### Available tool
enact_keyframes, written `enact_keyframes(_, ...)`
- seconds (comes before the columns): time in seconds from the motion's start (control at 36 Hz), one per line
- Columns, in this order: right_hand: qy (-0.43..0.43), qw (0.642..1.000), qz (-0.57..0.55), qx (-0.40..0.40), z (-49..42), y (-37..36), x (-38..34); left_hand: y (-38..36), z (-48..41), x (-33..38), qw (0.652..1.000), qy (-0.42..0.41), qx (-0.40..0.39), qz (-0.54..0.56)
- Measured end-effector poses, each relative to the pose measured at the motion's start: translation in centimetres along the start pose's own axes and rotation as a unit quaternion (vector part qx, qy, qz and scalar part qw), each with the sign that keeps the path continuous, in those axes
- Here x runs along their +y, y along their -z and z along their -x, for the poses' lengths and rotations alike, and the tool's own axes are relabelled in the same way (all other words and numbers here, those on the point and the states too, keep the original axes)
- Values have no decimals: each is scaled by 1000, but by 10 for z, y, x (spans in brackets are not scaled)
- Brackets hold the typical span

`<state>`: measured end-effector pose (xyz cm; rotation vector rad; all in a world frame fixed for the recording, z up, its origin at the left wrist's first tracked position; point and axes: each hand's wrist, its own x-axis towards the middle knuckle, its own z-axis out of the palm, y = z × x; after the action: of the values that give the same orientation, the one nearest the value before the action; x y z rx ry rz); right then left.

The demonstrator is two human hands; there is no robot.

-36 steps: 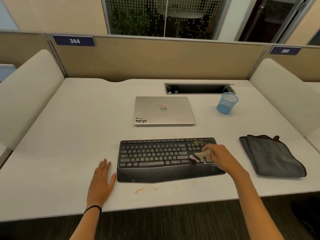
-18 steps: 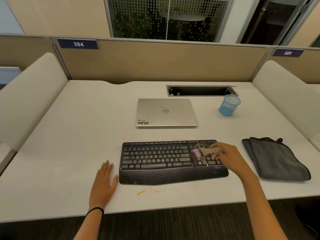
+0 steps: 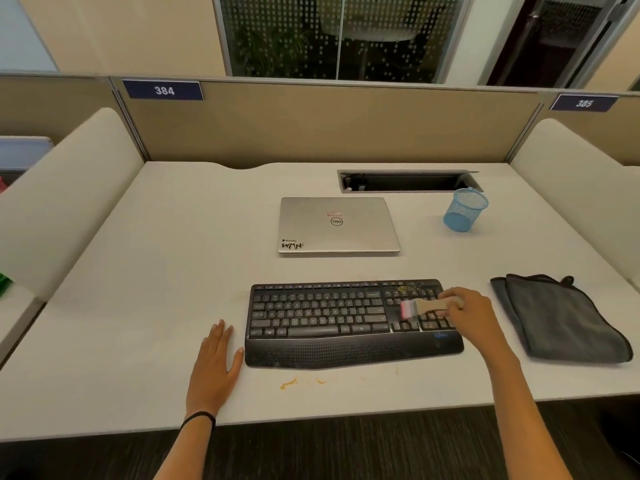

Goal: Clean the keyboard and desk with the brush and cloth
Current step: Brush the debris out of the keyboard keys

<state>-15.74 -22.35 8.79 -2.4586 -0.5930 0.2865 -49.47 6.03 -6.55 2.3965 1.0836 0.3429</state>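
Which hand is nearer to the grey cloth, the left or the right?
Right. The right hand holds the brush over the right end of the keyboard, just left of the cloth. The left hand lies flat on the desk beyond the keyboard's left end.

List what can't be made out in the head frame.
Head view:
- Brush: handle end hidden inside the right hand; bristle tips blurred, contact with keys unclear.
- Keyboard: key legends too small; number pad partly behind the right hand.
- Desk slot: inside too dark.
- Crumbs on top-right keys: too small to identify.
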Motion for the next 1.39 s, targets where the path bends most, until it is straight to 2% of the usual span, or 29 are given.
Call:
enact_keyframes(0.08,1,1000,4,-26,0,-5,-1,0,0,0,1000,0,-1,-1)
enact_keyframes(0.25,-13,1000,11,13,0,-2,5,-3,-2,-4,1000,0,-3,-3)
enact_keyframes(0.42,18,999,34,-26,2,-6,-3,-4,-2,-5,1000,-6,-1,-5)
enact_keyframes(0.58,10,999,41,2,6,-2,-1,-4,-2,-6,1000,-4,-1,-8)
enact_keyframes(0.83,-7,999,50,-11,2,2,0,-3,-1,-3,1000,2,-1,1)
enact_keyframes(0.97,47,998,30,8,5,13,-5,-2,-1,-3,1000,-5,0,0)
enact_keyframes(1.08,97,993,64,-36,13,10,-8,-2,-1,-3,1000,-10,5,-5)
enact_keyframes(1.19,46,984,102,-136,21,6,-11,-1,-1,-1,1000,-3,4,-3)
enact_keyframes(1.31,46,985,113,-124,28,7,-12,-1,-1,0,1000,0,-1,0)
enact_keyframes(1.39,17,976,150,-156,26,5,-18,-1,-1,-1,1000,-4,0,-7)
